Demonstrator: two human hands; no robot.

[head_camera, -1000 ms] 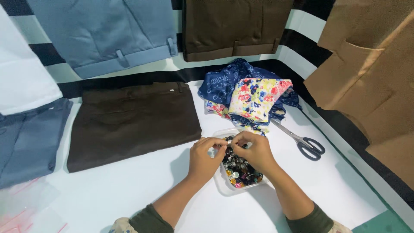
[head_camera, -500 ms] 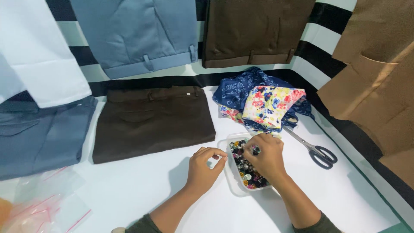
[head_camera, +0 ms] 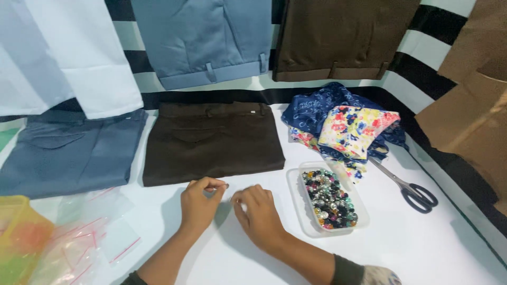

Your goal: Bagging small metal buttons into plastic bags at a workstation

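Note:
My left hand (head_camera: 199, 203) rests on the white table (head_camera: 422, 248) just in front of the folded dark brown trousers (head_camera: 211, 140). Its thumb and forefinger pinch a tiny pale thing that looks like a small button. My right hand (head_camera: 259, 215) lies right beside it, fingers curled in, fingertips close to the left hand's, and nothing shows in it. To the right of both hands a clear plastic tray (head_camera: 297, 203) holds several mixed coloured buttons (head_camera: 330, 199).
Black-handled scissors (head_camera: 414, 191) lie right of the tray, behind it a pile of blue and floral fabric (head_camera: 348, 126). Folded blue-grey trousers (head_camera: 63, 150), clear zip bags (head_camera: 90, 232) and a yellow container (head_camera: 16, 235) are at the left. Garments hang along the back; brown paper (head_camera: 470, 111) stands at the right.
Both hands have left the button tray and moved left onto the bare table before the brown trousers. The view has shifted left and now takes in the zip bags and the yellow container.

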